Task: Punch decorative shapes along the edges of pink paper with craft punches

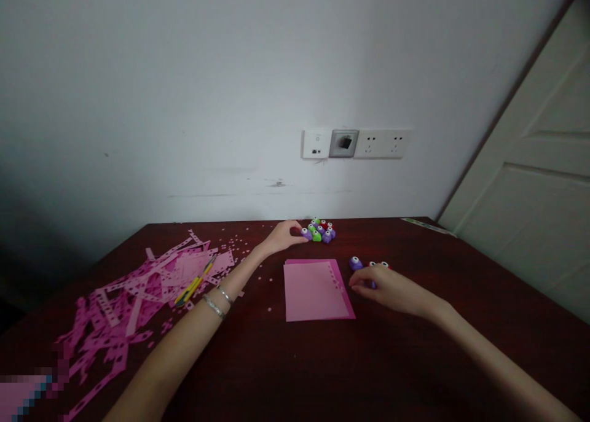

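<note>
Toward the back of the table, my left hand (284, 236) curls its thumb and fingers round a purple craft punch (306, 233) with a white, eye-like top. That punch stands at the left edge of a cluster of small green, purple and red craft punches (320, 229). My right hand (378, 282) is closed in a pinch, with a bit of a purple craft punch (373, 284) showing under its fingers. Another purple punch (355, 263) and red punches (385, 265) sit just behind it. Pink paper sheets (310, 292) lie stacked between the hands, small punched shapes along their right side.
Pink paper strips with punched holes (133, 287) are heaped on the left. A yellow utility knife (193, 287) lies on them. Tiny paper bits (237, 245) are scattered nearby. A ruler-like strip (428, 226) lies at the back right. Sockets (378, 144) are on the wall behind.
</note>
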The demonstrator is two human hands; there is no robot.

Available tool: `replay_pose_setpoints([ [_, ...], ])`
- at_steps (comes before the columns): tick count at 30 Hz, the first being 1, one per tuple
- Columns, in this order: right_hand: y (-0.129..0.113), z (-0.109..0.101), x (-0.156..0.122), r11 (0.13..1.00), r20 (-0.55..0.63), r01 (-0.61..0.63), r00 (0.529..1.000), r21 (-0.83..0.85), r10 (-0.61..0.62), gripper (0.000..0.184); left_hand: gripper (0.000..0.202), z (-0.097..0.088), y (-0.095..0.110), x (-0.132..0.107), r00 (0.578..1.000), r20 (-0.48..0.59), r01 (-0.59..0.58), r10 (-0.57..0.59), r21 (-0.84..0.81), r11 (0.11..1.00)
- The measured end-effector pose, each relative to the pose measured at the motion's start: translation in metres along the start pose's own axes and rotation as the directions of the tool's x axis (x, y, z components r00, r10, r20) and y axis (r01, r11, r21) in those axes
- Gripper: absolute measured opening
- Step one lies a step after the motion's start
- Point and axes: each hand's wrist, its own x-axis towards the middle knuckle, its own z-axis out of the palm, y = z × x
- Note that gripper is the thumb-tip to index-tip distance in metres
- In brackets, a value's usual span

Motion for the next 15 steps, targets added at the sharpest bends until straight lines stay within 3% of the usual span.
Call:
replay_pose_setpoints([
  [7,-0.001,-0.002,0.0,1.0,-0.057,0.008,0.998,-0.027,-0.009,0.022,0.026,0.004,0.041,-0.036,0.993,0.098,-0.063,0.062,0.006,0.998],
  [15,0.0,0.007,0.007,0.993,-0.183,0.029,0.983,0.119,-0.007,0.022,0.027,0.017,0.06,-0.052,0.975,0.201,-0.09,0.094,-0.029,0.995],
])
